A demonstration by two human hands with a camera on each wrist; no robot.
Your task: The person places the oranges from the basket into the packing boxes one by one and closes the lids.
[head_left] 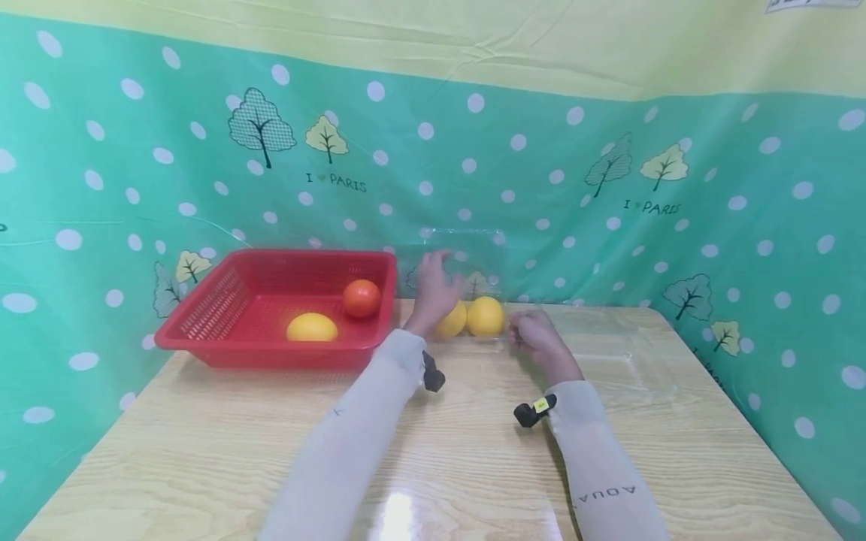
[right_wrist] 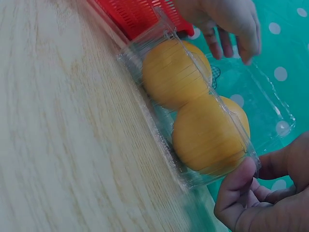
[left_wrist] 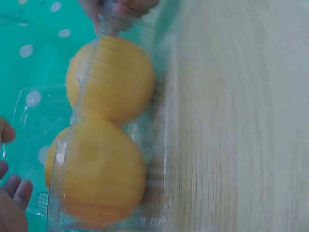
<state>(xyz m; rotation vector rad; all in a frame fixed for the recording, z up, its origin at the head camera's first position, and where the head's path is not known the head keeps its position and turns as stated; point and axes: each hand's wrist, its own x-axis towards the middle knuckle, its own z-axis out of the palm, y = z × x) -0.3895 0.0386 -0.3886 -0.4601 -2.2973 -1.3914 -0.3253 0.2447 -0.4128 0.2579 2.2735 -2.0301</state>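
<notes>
A clear plastic clamshell box point(head_left: 473, 248) stands at the back middle of the table with its lid up. It holds two yellow fruits point(head_left: 485, 315) side by side, seen close in the right wrist view point(right_wrist: 176, 72) and the left wrist view point(left_wrist: 99, 171). My left hand point(head_left: 433, 289) hovers over the box's left end by the raised lid, fingers relaxed point(right_wrist: 231, 24). My right hand point(head_left: 531, 330) pinches the box's right end, thumb point(right_wrist: 241, 179) on its corner.
A red mesh basket point(head_left: 203, 315) sits left of the box, holding an orange fruit point(head_left: 361, 297) and a yellow fruit point(head_left: 311, 328). Another clear plastic tray point(head_left: 622, 361) lies on the wooden table point(head_left: 433, 466) at the right. A green dotted curtain backs the table.
</notes>
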